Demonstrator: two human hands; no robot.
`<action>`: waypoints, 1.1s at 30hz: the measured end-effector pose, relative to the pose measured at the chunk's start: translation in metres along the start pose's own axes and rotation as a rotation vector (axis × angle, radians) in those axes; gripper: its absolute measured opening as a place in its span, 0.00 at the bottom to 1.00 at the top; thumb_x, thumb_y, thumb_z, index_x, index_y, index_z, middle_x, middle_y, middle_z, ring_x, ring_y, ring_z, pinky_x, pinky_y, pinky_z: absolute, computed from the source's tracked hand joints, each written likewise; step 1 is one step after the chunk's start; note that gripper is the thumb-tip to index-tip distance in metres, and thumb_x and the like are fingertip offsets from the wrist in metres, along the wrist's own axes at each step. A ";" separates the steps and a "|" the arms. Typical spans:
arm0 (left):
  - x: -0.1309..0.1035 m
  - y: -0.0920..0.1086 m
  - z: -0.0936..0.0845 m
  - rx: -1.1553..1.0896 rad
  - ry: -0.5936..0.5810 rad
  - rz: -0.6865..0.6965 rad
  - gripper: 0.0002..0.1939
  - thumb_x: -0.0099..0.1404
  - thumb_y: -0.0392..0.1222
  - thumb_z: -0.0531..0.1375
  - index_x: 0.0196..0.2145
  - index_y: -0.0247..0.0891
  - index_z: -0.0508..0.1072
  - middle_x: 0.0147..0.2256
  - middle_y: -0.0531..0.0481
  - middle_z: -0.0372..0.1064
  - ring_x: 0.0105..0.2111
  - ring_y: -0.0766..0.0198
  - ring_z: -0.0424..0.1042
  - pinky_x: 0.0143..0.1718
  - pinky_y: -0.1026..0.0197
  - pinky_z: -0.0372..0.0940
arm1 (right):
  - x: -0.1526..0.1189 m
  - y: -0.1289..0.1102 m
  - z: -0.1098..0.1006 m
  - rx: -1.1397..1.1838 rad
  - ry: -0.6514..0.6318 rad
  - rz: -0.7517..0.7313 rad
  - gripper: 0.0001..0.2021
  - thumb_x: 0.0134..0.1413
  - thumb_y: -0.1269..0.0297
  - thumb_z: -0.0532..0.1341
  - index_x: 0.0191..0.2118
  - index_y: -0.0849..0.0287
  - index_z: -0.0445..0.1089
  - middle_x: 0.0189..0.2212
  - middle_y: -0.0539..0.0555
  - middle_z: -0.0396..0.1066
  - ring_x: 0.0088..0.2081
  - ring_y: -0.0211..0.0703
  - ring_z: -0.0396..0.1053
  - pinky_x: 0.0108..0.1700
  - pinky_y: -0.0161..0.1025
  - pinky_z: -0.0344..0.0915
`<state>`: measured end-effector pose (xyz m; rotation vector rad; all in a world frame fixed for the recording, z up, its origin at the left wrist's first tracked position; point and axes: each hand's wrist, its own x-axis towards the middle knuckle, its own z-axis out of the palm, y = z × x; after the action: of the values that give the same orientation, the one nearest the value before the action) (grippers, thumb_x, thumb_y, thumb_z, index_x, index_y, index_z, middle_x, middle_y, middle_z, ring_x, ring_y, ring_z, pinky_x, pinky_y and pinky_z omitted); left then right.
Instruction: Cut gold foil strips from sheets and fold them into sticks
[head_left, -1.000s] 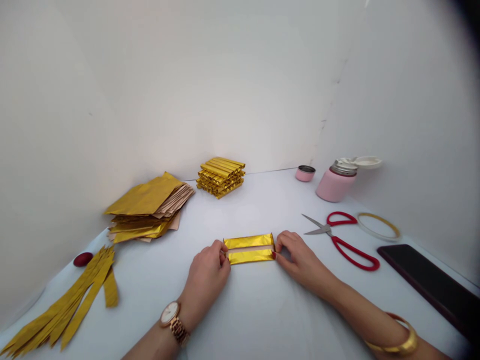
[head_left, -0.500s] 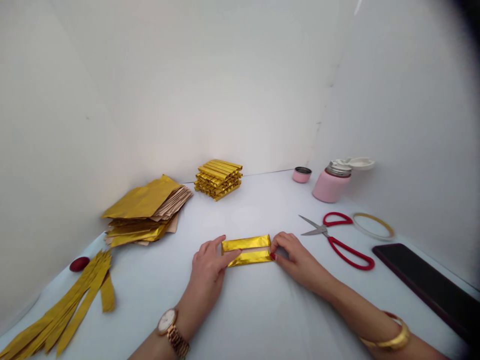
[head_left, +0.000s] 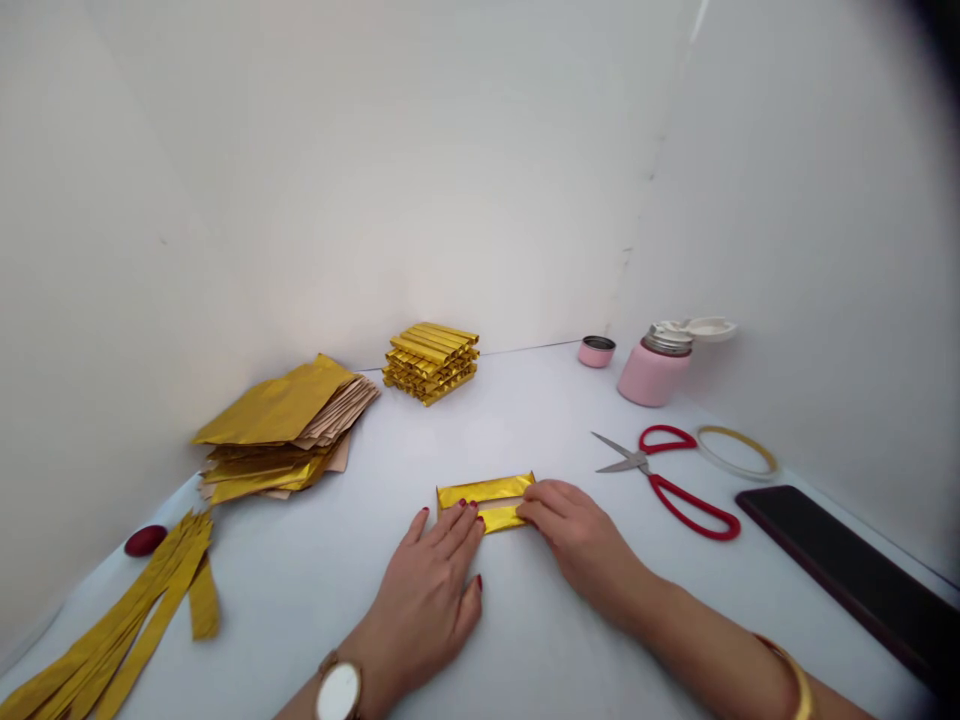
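A gold foil paper piece (head_left: 487, 491) lies on the pale tabletop, its two long edges folded inward with a narrow pale gap between them. My left hand (head_left: 431, 585) rests flat with its fingertips on the lower left of the fold, thumb apart. My right hand (head_left: 574, 525) has its curled fingers on the right end of the piece; its thumb is hidden beneath the hand. Behind them stands a stack of folded gold paper tubes (head_left: 431, 360).
At left lie a pile of gold paper sheets (head_left: 277, 400), gold strips (head_left: 142, 625) and a dark red oval object (head_left: 145, 541). On the right are open red-handled scissors (head_left: 649, 465), a tape roll (head_left: 739, 452), a black phone (head_left: 847, 570), a pink bottle (head_left: 654, 375) and a pink cup (head_left: 597, 351).
My left hand has turned over flat, its fingers shifting from the left end onto the lower fold. The right hand has slid left over the right end. The view has shifted slightly.
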<state>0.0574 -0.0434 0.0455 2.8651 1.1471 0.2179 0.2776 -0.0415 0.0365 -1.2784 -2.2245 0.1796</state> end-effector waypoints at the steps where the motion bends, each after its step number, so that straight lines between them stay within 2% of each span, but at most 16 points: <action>1: -0.001 0.000 0.001 -0.002 -0.012 0.009 0.26 0.65 0.42 0.48 0.60 0.36 0.51 0.60 0.44 0.49 0.59 0.55 0.49 0.56 0.43 0.48 | -0.001 -0.003 0.004 -0.029 -0.008 -0.080 0.14 0.57 0.76 0.49 0.43 0.61 0.68 0.43 0.60 0.70 0.47 0.49 0.63 0.49 0.51 0.61; 3: -0.001 -0.001 0.002 -0.008 -0.025 0.016 0.26 0.67 0.46 0.47 0.60 0.36 0.50 0.60 0.44 0.49 0.59 0.55 0.49 0.56 0.43 0.50 | -0.004 -0.011 0.010 -0.086 -0.059 -0.237 0.15 0.58 0.73 0.50 0.50 0.63 0.65 0.48 0.61 0.68 0.51 0.49 0.62 0.52 0.49 0.61; 5: -0.001 -0.002 0.002 -0.017 -0.022 0.016 0.26 0.67 0.48 0.47 0.60 0.36 0.51 0.60 0.44 0.48 0.59 0.55 0.49 0.56 0.44 0.49 | -0.007 -0.018 0.013 -0.121 -0.152 -0.291 0.18 0.59 0.67 0.52 0.54 0.67 0.62 0.52 0.63 0.65 0.54 0.51 0.60 0.53 0.49 0.61; 9: -0.001 -0.003 0.002 -0.034 -0.019 0.017 0.26 0.67 0.49 0.47 0.59 0.36 0.51 0.60 0.43 0.48 0.59 0.55 0.49 0.56 0.43 0.49 | -0.009 -0.029 0.012 -0.145 -0.265 -0.218 0.23 0.59 0.62 0.52 0.56 0.70 0.59 0.55 0.65 0.60 0.56 0.55 0.57 0.54 0.51 0.60; 14: -0.004 -0.005 0.003 -0.068 0.001 0.021 0.27 0.66 0.49 0.49 0.60 0.37 0.50 0.60 0.44 0.48 0.59 0.55 0.48 0.56 0.43 0.48 | -0.009 -0.022 0.000 -0.073 -0.303 -0.196 0.22 0.58 0.64 0.54 0.57 0.65 0.58 0.55 0.61 0.60 0.56 0.50 0.57 0.56 0.47 0.58; 20: -0.004 -0.007 0.003 -0.085 -0.010 0.033 0.28 0.66 0.49 0.49 0.61 0.39 0.49 0.60 0.44 0.48 0.60 0.54 0.47 0.57 0.42 0.46 | -0.013 -0.008 -0.013 -0.033 -0.323 -0.162 0.20 0.59 0.67 0.52 0.57 0.62 0.59 0.55 0.59 0.62 0.56 0.47 0.58 0.57 0.46 0.56; 27: -0.005 -0.006 0.002 -0.104 -0.047 0.018 0.28 0.67 0.50 0.47 0.61 0.41 0.47 0.61 0.45 0.46 0.60 0.54 0.45 0.57 0.40 0.44 | -0.016 -0.002 -0.016 0.019 -0.275 -0.153 0.19 0.59 0.70 0.51 0.56 0.60 0.60 0.53 0.56 0.64 0.54 0.41 0.60 0.56 0.40 0.58; 33: -0.004 -0.004 -0.001 -0.086 -0.047 0.012 0.26 0.67 0.50 0.47 0.60 0.43 0.49 0.61 0.44 0.46 0.60 0.54 0.46 0.56 0.40 0.46 | -0.015 -0.010 -0.010 -0.065 -0.211 -0.152 0.19 0.56 0.69 0.55 0.54 0.63 0.61 0.51 0.59 0.66 0.52 0.47 0.63 0.53 0.45 0.62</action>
<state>0.0517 -0.0431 0.0455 2.7878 1.0852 0.1937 0.2813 -0.0608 0.0421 -1.1632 -2.5155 0.1931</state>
